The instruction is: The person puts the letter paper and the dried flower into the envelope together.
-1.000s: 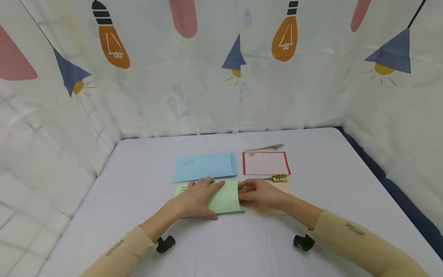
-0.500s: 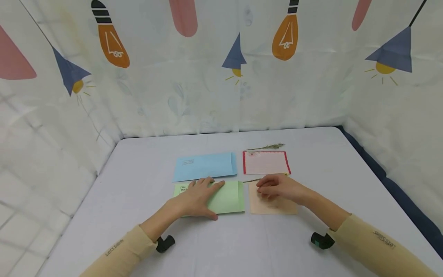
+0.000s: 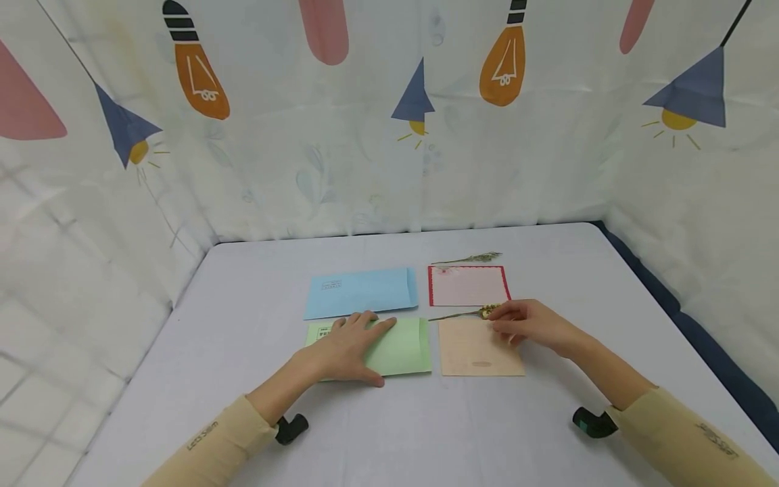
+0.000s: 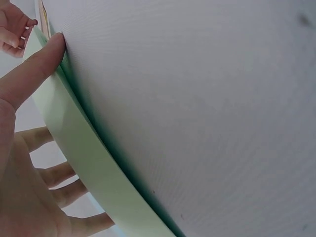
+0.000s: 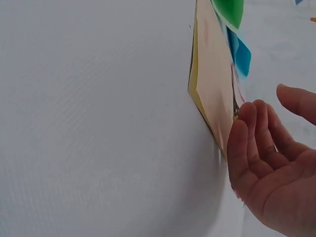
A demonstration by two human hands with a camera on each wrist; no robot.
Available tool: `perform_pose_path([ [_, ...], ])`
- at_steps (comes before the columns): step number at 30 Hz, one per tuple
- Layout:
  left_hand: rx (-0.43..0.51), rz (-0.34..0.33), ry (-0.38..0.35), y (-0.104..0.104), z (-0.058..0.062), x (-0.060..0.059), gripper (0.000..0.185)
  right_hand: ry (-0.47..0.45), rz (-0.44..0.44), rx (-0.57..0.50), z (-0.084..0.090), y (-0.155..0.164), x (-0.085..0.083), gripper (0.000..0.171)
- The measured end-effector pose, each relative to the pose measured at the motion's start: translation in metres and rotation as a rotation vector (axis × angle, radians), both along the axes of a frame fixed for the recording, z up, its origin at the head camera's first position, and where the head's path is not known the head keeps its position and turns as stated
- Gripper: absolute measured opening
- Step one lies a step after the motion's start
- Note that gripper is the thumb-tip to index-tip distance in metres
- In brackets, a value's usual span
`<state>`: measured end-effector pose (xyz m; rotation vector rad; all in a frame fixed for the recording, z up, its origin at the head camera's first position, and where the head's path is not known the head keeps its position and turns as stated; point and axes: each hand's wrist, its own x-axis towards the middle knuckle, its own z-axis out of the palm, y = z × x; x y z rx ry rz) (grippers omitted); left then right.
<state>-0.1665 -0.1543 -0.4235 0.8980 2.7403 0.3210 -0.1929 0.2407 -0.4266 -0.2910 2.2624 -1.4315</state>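
The left hand [image 3: 347, 346] lies spread on the green envelope [image 3: 402, 346], while the right hand [image 3: 540, 326], loosely curved, thumb apart, could crush the flower [image 3: 485, 312] at the tan card's [image 3: 471, 352] far edge by squeezing hard.

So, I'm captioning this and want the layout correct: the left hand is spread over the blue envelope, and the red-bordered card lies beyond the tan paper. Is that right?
Not quite: the left hand is spread over the green envelope, not the blue envelope, as the head view shows. The red-bordered card does lie beyond the tan paper.
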Motion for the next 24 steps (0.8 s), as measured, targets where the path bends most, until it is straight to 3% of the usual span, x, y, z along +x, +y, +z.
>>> perform_pose_path([
  [10,-0.012,0.006,0.007,0.001,0.000,0.001,0.104,0.099,-0.077,0.192,-0.002,0.012,0.003,0.030],
  [24,-0.017,0.008,0.007,0.001,-0.001,-0.001,0.104,0.220,-0.108,0.327,-0.011,0.012,0.002,0.031],
])
